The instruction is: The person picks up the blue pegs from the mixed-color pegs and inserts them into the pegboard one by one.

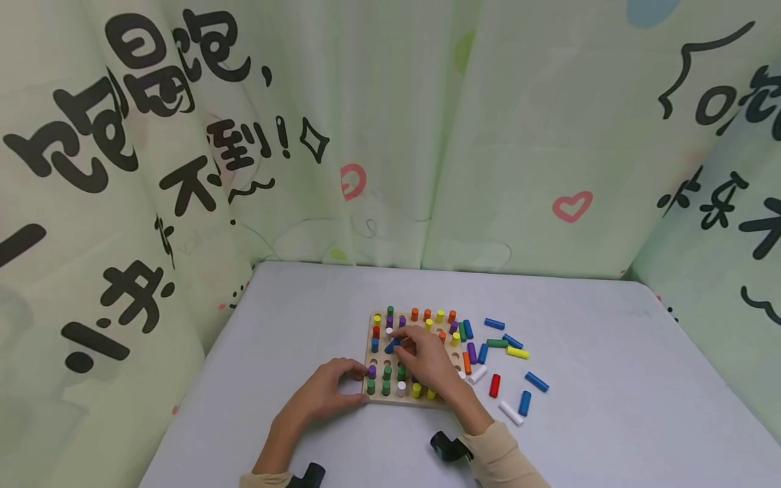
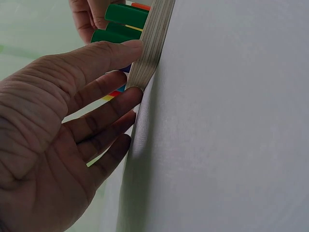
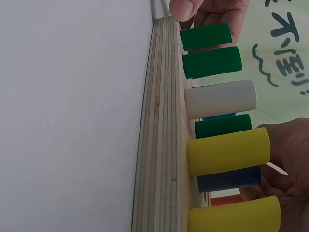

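Observation:
In the head view a square wooden pegboard [image 1: 403,400] lies on the table, with coloured pegs standing in many of its holes. My right hand [image 1: 425,354] is over the middle of the board and pinches a tilted blue peg [image 1: 391,347] between thumb and fingers. At the near left corner, my left hand [image 1: 332,390] touches the board's edge with thumb and fingertips, its fingers loosely spread in the left wrist view. Green pegs [image 2: 126,16] stand close by that thumb. A white peg [image 3: 221,99] and yellow pegs [image 3: 229,152] line the near edge in the right wrist view.
Loose pegs lie right of the board, among them a red peg [image 1: 495,385], a white peg [image 1: 511,413], a yellow peg [image 1: 517,353] and several blue ones. The white table [image 1: 586,339] is bordered by a printed curtain [image 1: 476,169] at the back and sides.

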{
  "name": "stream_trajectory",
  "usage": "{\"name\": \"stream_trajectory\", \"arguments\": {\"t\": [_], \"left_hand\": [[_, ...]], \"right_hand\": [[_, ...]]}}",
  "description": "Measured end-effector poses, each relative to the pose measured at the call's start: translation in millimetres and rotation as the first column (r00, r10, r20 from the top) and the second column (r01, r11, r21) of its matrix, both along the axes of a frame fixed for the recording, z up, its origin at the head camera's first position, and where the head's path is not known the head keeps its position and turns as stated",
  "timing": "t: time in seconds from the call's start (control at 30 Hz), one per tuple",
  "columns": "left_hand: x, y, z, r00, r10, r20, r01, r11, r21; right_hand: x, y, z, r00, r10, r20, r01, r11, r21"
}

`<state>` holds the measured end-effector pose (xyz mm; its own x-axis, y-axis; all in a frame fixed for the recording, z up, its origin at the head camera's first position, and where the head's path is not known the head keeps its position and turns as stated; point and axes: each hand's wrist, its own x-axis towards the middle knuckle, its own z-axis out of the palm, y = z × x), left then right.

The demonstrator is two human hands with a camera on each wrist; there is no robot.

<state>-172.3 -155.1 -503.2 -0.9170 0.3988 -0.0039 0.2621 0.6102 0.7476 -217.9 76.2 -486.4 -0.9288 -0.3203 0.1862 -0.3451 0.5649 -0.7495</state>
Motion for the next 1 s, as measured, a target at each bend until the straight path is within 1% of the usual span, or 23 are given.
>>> {"name": "stream_trajectory", "arguments": {"t": [0.2,0.5,0.7,0.83,1.0], "left_hand": [[-0.5,-0.5,-0.7,1.000,-0.009,-0.007,0.009,1.000,0.015],[-1.1,-0.7,-2.0,1.000,-0.008,-0.013,0.008,1.000,0.008],[-1.8,-0.9,-2.4,1.000,0.000,-0.012,0.000,1.000,-0.013],[-1.8,-0.6,-2.5,1.000,0.006,-0.005,-0.006,1.000,-0.023],[-1.2,0.8,-2.7,1.000,0.008,-0.008,-0.008,1.000,-0.017]], "right_hand": [[0.9,-2.8,2.4,1.000,0.017,-0.001,-0.017,1.000,-0.005],[4.9,-2.6,5.4,1.000,-0.007,0.001,0.007,1.000,-0.003],[13.1,1.6,7.4,0.999,-0.024,-0.022,0.024,1.000,-0.018],[20.4,6.5,10.5,0.999,-0.031,-0.020,0.030,0.999,-0.029],[27.2,14.9,13.4,0.998,-0.047,-0.037,0.045,0.998,-0.038]]}}
